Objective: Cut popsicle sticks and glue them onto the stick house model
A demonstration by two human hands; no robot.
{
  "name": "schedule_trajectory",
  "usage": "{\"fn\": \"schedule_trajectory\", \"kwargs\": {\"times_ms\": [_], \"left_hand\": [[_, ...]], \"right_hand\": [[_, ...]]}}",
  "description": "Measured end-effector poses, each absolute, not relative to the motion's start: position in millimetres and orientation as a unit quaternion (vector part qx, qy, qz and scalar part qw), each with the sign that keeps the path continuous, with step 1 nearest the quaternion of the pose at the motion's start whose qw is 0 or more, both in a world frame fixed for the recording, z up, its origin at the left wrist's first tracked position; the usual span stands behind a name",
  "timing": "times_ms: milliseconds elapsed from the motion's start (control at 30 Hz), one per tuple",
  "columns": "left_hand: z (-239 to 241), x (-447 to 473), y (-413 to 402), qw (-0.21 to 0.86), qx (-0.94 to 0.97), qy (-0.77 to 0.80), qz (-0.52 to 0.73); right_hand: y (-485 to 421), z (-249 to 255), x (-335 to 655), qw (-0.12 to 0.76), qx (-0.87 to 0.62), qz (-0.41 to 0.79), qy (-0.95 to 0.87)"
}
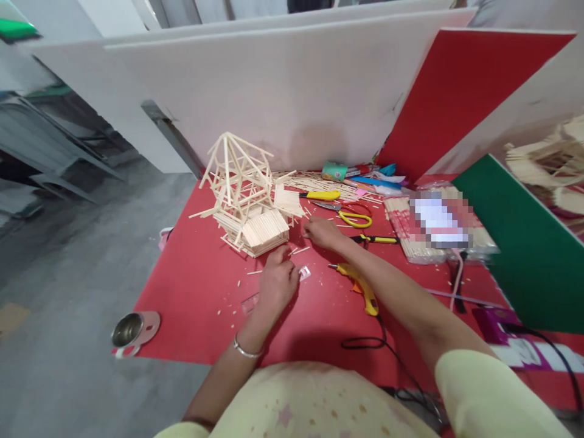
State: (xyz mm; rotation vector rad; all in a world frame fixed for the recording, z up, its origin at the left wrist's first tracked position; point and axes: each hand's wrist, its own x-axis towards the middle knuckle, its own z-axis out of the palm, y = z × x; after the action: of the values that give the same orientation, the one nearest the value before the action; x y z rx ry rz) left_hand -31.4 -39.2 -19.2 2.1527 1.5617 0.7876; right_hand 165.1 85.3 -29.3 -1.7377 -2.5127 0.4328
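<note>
A stick model (241,201) of pale wooden sticks stands at the back left of the red table, with an open pointed frame above slatted panels. My left hand (279,281) lies at its front corner, fingers curled in; anything they hold is hidden. Beneath that hand, a clear ruler (305,273) shows at both sides. Just right of the model is my right hand (322,233), its fingers bent closed around something I cannot make out. Short cut sticks (300,250) lie between the hands. Below my right forearm rests a yellow glue gun (360,287).
Behind my right hand are yellow-handled scissors (356,218), a yellow-handled cutting tool (322,195) and pliers (381,239). Bagged sticks (401,234) lie to the right under a blurred phone (440,222). A metal cup (137,330) sits at the left front corner. White boards (274,91) stand behind.
</note>
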Motion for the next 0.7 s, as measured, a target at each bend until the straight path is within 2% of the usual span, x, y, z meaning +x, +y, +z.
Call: {"fn": "schedule_trajectory", "kwargs": {"times_ms": [67, 233, 367, 500, 700], "left_hand": [[-19, -40, -45, 0.236, 0.720, 0.558, 0.338], [-12, -55, -58, 0.413, 0.582, 0.590, 0.379], [1, -50, -60, 0.585, 0.466, 0.499, 0.437], [13, -54, -60, 0.642, 0.425, 0.466, 0.435], [20, -87, -63, 0.704, 0.358, 0.424, 0.444]], "right_hand": [[82, -24, 166, 0.039, -0.564, 0.152, -0.810], [37, 8, 179, 0.098, -0.527, 0.199, -0.820], [-16, 38, 165, 0.238, -0.379, 0.310, -0.839], [-40, 54, 137, 0.264, -0.365, 0.362, -0.816], [-34, 59, 110, 0.283, -0.357, 0.325, -0.828]]}}
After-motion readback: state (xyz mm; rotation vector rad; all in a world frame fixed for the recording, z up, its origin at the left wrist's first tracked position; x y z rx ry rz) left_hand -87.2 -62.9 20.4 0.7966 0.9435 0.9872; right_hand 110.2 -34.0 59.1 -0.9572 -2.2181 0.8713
